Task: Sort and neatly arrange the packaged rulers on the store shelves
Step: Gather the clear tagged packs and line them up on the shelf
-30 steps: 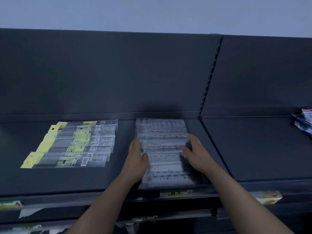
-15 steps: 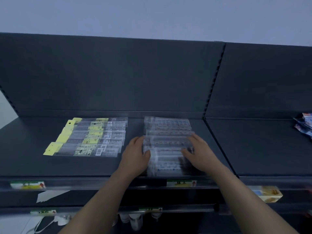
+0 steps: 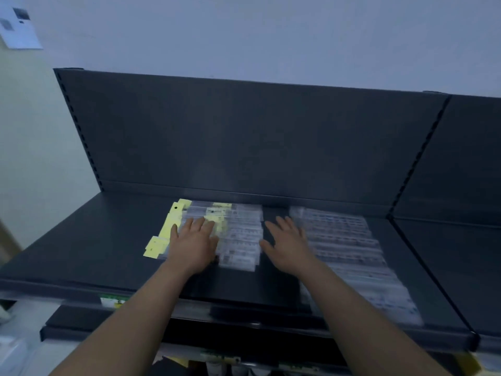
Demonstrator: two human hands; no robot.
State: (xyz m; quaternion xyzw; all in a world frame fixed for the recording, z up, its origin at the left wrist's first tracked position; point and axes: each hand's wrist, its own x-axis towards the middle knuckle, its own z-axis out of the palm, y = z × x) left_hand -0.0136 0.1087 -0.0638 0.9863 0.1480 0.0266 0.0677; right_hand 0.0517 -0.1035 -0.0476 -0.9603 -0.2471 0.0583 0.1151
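Two groups of packaged rulers lie flat on a dark shelf point(image 3: 89, 256). The left group point(image 3: 241, 237) has yellow header cards at its left end. The right group point(image 3: 349, 256) is in clear sleeves and runs from the back panel to the shelf's front edge. My left hand point(image 3: 193, 244) lies flat, fingers spread, on the left part of the yellow-tagged group. My right hand point(image 3: 288, 244) is spread open over the gap between the two groups, near the right edge of the left group; whether it touches anything is unclear. The picture is blurred.
A dark back panel point(image 3: 244, 142) rises behind the shelf. A neighbouring shelf bay point(image 3: 455, 267) adjoins on the right. Price labels point(image 3: 113, 301) sit on the front rail. Lower shelves show below. A pale wall with a paper notice point(image 3: 19, 28) is on the left.
Both hands have left the clear-sleeved group and moved left: the left hand now rests on the yellow-tagged group, the right is over the gap. The camera has swung left and up.
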